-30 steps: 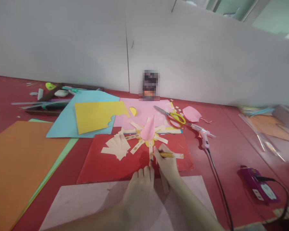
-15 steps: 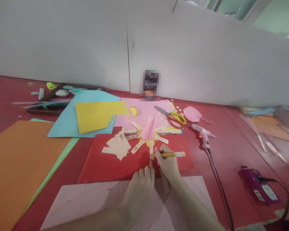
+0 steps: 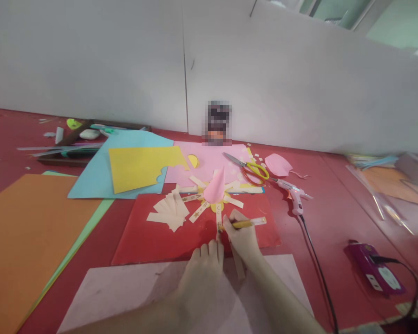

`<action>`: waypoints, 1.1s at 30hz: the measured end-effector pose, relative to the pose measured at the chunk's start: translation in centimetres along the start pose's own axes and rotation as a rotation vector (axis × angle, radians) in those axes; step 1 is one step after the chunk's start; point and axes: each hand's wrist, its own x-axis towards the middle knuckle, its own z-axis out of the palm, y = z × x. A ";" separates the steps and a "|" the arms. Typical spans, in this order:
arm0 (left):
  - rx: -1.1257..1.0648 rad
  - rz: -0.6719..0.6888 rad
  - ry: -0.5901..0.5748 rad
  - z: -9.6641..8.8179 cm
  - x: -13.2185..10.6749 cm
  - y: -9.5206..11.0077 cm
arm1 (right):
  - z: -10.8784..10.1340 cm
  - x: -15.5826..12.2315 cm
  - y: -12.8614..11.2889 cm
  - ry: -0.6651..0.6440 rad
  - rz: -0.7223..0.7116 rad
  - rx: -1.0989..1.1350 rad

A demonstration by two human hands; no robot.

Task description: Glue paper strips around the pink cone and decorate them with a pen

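My right hand is closed round a gold marker pen, its tip on a cream paper strip that bears small marks. At the strip's near end, my left hand holds it with the fingertips, the other fingers curled. The strip joins a yellow paper flower with several strips radiating out and a pink paper cone standing in its middle. Letters and gold stars show on the left strips. Beneath lies a red board. A loose strip lies partly under my right hand.
A fan of blank strips lies left of the flower. Scissors, a pink glue gun with its cord and a purple power socket are on the right. Yellow card and orange card lie left. A white wall stands behind.
The pen and my right fingers have shifted very slightly, with the pen's back end a little lower and further left. My left hand stays in place on the strip.
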 end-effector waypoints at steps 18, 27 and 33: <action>-0.021 0.003 0.001 -0.2 0.1 0.0 | -0.1 0.1 0.0 0.043 0.037 0.036; -0.007 -0.005 0.029 0.1 0.0 0.1 | 0.0 0.1 0.1 0.046 -0.002 0.010; 0.017 -0.005 -0.006 0.0 0.1 0.0 | 0.0 0.2 -0.4 0.052 -0.020 -0.026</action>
